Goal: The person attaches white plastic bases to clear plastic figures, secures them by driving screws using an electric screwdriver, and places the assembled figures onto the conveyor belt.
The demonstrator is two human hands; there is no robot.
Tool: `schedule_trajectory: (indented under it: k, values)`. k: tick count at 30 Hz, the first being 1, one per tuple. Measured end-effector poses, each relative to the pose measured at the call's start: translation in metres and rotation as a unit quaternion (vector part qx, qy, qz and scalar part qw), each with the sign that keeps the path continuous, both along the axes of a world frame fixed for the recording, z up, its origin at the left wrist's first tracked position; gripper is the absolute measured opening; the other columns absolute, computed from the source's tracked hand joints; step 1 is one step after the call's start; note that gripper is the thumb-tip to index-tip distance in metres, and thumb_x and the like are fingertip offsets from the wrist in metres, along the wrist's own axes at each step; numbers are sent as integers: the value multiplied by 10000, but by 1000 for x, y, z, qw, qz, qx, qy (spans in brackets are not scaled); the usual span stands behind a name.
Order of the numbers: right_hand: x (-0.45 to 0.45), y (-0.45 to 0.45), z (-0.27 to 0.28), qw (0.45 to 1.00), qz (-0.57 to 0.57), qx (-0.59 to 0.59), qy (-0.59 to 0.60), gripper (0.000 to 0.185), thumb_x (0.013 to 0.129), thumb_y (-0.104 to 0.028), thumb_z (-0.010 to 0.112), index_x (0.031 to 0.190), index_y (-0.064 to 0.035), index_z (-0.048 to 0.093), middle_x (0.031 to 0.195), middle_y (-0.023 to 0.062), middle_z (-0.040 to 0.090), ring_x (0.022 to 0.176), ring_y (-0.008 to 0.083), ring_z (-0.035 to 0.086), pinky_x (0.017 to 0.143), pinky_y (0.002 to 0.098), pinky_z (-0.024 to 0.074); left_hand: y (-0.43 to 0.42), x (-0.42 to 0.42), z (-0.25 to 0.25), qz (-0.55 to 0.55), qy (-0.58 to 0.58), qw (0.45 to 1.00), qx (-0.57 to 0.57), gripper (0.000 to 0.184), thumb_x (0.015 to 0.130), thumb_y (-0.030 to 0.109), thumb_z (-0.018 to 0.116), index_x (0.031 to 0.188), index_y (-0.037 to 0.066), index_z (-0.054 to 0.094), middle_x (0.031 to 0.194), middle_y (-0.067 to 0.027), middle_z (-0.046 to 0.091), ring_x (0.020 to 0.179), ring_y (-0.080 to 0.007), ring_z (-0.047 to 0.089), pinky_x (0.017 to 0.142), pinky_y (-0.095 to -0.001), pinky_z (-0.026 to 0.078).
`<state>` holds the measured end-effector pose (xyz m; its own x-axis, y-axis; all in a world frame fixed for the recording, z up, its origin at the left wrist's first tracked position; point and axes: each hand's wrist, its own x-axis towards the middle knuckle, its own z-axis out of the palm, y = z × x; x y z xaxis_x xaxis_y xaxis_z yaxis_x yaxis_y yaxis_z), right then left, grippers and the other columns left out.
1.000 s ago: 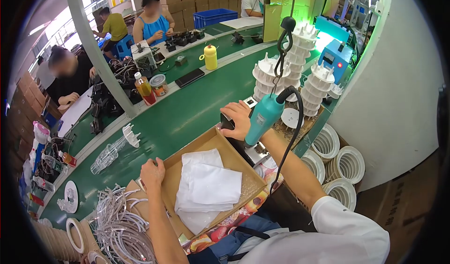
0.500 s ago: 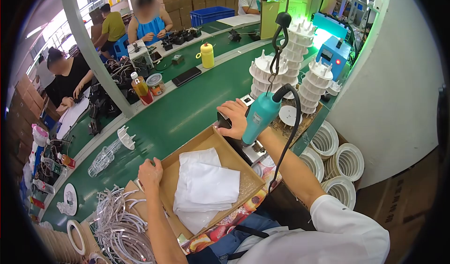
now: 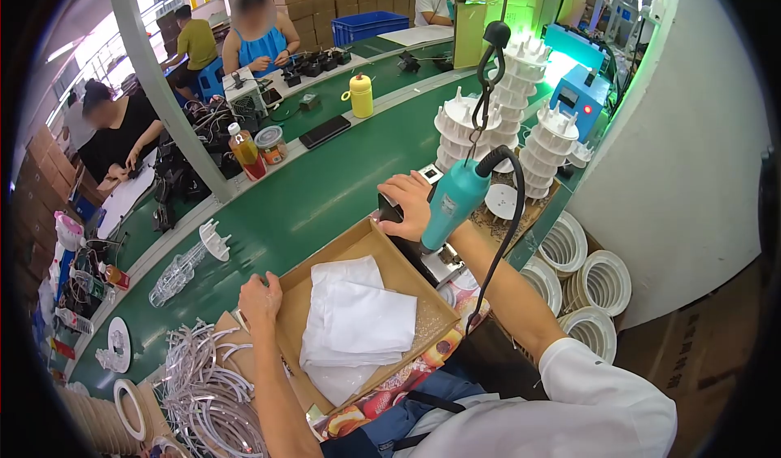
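A shallow cardboard tray [image 3: 329, 255] sits in front of me, with folded white sheets [image 3: 366, 316] inside. My left hand [image 3: 260, 299] rests at the tray's left edge, fingers apart and nothing visible in them. Beyond the tray's far corner, my right hand [image 3: 409, 207] lies over a dark block on a metal fixture [image 3: 443, 264]. Its thumb and fingers are spread; whether they press on the block, I cannot tell. A teal electric screwdriver [image 3: 457, 202] hangs from a hook and chain in front of my right forearm.
Beyond lies a green conveyor belt [image 3: 301, 189] carrying a clear plastic piece with a white pronged disc [image 3: 215, 241]. Stacked white finned parts [image 3: 465, 128] stand at right, white rings [image 3: 604, 283] below. A cable bundle [image 3: 207, 385] lies left. Several people work across the belt.
The clear piece with its white disc and the white ring at the far left have shifted slightly left along the belt. Both my hands have stayed in place.
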<state>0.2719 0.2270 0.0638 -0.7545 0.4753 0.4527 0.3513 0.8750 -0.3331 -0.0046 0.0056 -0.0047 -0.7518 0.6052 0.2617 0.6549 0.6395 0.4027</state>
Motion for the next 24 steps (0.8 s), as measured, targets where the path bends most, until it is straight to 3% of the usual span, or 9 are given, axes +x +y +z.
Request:
schedule_trajectory:
  k: [17,19,24]
  values:
    - [0,-3,2,1000,-1,-2,-7,658,744,-433,653,1247,-36,504,1215,136,522,1221,284,451,1105,494,234,-3,5,5,7,12,1000,13,388,826,342,548,763,-26,654,714,-233,651,703,-406,645,680,-465,515]
    - [-1,0,3,1000,-2,8,-3,657,743,-432,654,1246,-37,506,1216,136,522,1221,285,451,1104,495,234,-2,5,7,19,-19,1000,-16,420,825,373,541,815,-25,677,786,-244,658,778,-404,644,734,-457,505]
    - [-2,0,0,1000,-3,1,1,660,743,-448,649,1237,-31,513,1232,145,518,1223,291,452,1107,501,223,-2,6,11,18,-26,999,-22,415,823,371,545,819,-22,678,780,-244,657,773,-405,643,734,-458,504]
